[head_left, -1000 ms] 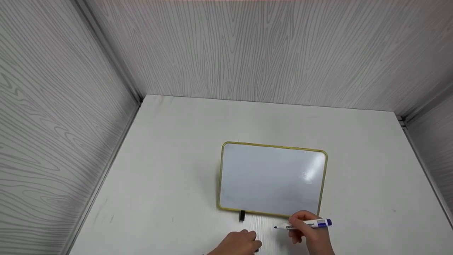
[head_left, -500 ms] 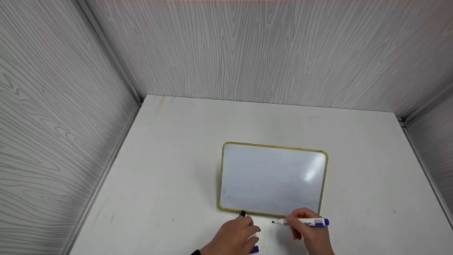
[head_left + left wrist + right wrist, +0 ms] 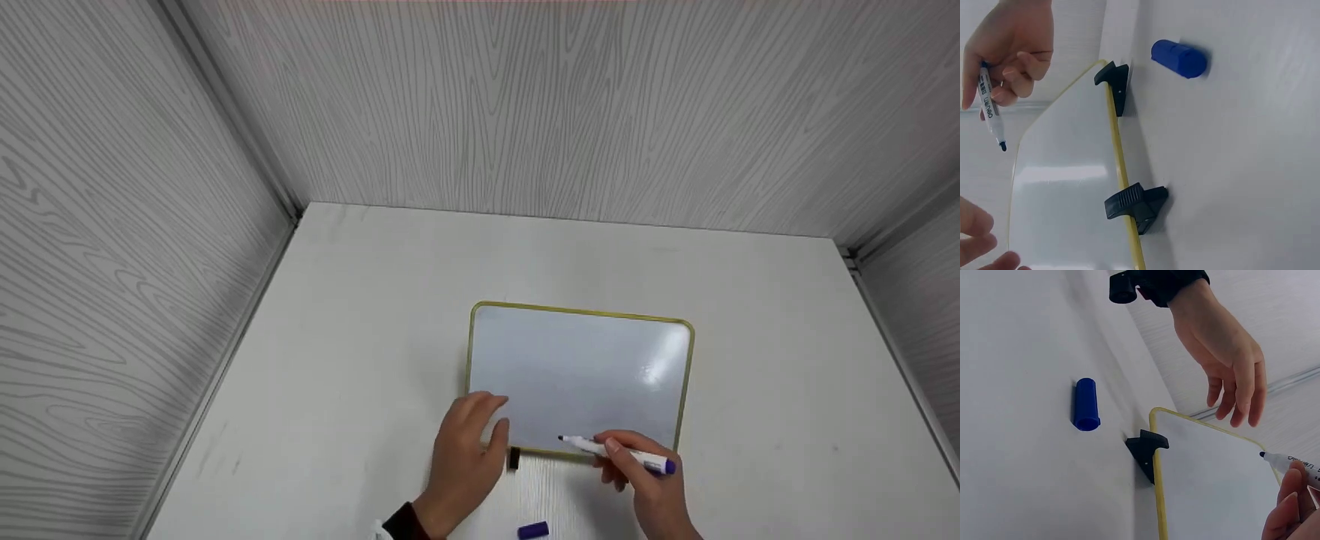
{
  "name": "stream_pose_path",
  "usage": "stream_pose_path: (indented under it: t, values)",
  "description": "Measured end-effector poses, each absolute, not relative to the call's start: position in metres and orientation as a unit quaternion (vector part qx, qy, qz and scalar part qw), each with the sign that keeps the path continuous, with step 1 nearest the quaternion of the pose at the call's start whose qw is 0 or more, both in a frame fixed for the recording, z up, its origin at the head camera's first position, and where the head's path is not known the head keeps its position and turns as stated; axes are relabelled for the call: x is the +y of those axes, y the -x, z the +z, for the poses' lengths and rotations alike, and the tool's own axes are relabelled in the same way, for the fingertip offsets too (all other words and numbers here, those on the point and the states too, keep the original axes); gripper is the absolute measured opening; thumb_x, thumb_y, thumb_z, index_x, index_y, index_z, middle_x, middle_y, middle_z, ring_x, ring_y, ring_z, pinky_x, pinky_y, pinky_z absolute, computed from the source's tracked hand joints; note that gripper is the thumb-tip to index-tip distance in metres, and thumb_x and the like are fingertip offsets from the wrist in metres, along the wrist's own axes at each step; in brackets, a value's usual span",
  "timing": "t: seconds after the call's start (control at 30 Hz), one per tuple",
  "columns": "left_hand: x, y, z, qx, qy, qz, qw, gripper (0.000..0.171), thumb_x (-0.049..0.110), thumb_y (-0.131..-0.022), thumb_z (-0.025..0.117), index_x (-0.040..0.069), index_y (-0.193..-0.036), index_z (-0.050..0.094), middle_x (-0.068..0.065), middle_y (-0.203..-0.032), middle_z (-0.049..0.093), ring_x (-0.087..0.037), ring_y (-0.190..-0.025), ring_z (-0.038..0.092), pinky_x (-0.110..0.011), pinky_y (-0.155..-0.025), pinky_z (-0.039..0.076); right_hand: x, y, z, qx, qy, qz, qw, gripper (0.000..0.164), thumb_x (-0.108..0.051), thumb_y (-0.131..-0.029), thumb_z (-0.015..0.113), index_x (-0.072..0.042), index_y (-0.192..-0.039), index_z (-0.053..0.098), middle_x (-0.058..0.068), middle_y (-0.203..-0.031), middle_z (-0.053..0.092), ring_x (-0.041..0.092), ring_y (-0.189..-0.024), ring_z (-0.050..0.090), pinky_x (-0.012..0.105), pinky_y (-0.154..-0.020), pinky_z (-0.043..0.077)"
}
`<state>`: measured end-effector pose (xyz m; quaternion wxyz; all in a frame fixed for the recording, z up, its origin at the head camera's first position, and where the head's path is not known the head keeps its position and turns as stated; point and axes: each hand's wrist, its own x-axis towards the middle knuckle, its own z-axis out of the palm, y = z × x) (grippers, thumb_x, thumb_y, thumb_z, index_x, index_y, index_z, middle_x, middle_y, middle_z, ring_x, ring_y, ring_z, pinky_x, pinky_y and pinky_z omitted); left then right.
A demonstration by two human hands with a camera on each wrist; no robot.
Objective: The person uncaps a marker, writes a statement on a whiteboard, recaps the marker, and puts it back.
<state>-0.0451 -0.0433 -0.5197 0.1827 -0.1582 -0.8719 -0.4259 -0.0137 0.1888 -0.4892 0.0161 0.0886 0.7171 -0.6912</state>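
Head view: left hand [image 3: 466, 454] hides whiteboard [image 3: 577, 371] corner.

Head view: near-left corner of whiteboard [image 3: 577, 375] hidden behind left hand [image 3: 466, 454], near-right behind right hand [image 3: 649, 480] | writing on marker [image 3: 646, 460] unreadably small | left wrist view: left hand cut off | right wrist view: marker's rear cut off
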Motion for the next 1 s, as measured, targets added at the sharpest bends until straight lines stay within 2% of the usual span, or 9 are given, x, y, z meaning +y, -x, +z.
stream_pose_path:
  t: [0.1, 0.27, 0.5, 0.67, 0.77, 0.93, 1.0]
  values:
    - [-0.047, 0.054, -0.517, -0.862, 0.100, -0.470, 0.160, 0.032, 0.015, -0.093, 0.059, 0.006, -0.124, 0.056, -0.003, -0.122, 0.050, -0.017, -0.115, 0.046, -0.040, -0.092, 0.042, 0.185, 0.016, -0.492, 0.739, -0.063, -0.671, -0.004, 0.013, -0.011, -0.090, 0.064, -0.002, -0.096, 0.071, 0.019, -0.076, 0.066, 0.025, -0.058, 0.060, 0.030, -0.048, 0.047]
    - [-0.054, 0.068, -0.519, -0.817, 0.001, -0.573, 0.066, 0.049, 0.023, -0.096, 0.055, 0.006, -0.140, 0.040, -0.006, -0.136, 0.042, -0.022, -0.124, 0.040, -0.050, -0.099, 0.033, 0.178, 0.021, -0.492, 0.755, 0.029, -0.653, -0.046, 0.013, -0.003, -0.088, 0.065, -0.005, -0.099, 0.072, 0.012, -0.080, 0.069, 0.024, -0.064, 0.062, 0.030, -0.053, 0.050]
    - [-0.056, 0.079, -0.527, -0.774, -0.033, -0.632, 0.016, 0.060, 0.035, -0.097, 0.051, 0.009, -0.147, 0.030, -0.007, -0.136, 0.043, -0.023, -0.124, 0.040, -0.046, -0.096, 0.038, 0.165, 0.038, -0.474, 0.775, 0.229, -0.545, -0.223, 0.025, 0.016, -0.072, 0.069, 0.003, -0.094, 0.070, 0.008, -0.080, 0.069, 0.009, -0.058, 0.055, 0.019, -0.051, 0.044]
    - [-0.056, 0.086, -0.527, -0.753, -0.056, -0.655, 0.009, 0.053, 0.033, -0.099, 0.047, 0.010, -0.145, 0.034, -0.006, -0.128, 0.051, -0.019, -0.114, 0.049, -0.041, -0.091, 0.042, 0.155, 0.050, -0.471, 0.772, 0.268, -0.515, -0.259, 0.026, 0.015, -0.070, 0.071, 0.003, -0.093, 0.070, 0.004, -0.074, 0.067, 0.008, -0.056, 0.054, 0.017, -0.052, 0.043]
    - [-0.057, 0.088, -0.522, -0.749, -0.073, -0.659, 0.016, 0.047, 0.030, -0.099, 0.048, 0.011, -0.141, 0.042, -0.005, -0.121, 0.056, -0.018, -0.108, 0.054, -0.039, -0.088, 0.043, 0.150, 0.058, -0.482, 0.775, 0.269, -0.505, -0.269, 0.026, 0.012, -0.070, 0.073, 0.000, -0.093, 0.070, 0.003, -0.075, 0.067, 0.007, -0.057, 0.054, 0.017, -0.052, 0.043]
    - [-0.059, 0.093, -0.531, -0.747, -0.084, -0.659, 0.030, 0.039, 0.034, -0.097, 0.051, 0.016, -0.132, 0.054, 0.000, -0.107, 0.060, -0.016, -0.099, 0.055, -0.037, -0.082, 0.044, 0.146, 0.071, -0.511, 0.783, 0.260, -0.485, -0.291, 0.032, 0.007, -0.069, 0.076, -0.006, -0.098, 0.070, -0.003, -0.080, 0.067, 0.004, -0.059, 0.054, 0.016, -0.052, 0.043]
    - [-0.059, 0.093, -0.532, -0.747, -0.084, -0.658, 0.036, 0.036, 0.032, -0.098, 0.050, 0.014, -0.128, 0.057, -0.001, -0.103, 0.061, -0.017, -0.095, 0.054, -0.037, -0.079, 0.044, 0.142, 0.073, -0.512, 0.783, 0.258, -0.482, -0.299, 0.032, 0.006, -0.069, 0.077, -0.006, -0.098, 0.070, -0.003, -0.081, 0.067, 0.004, -0.060, 0.055, 0.016, -0.052, 0.043]
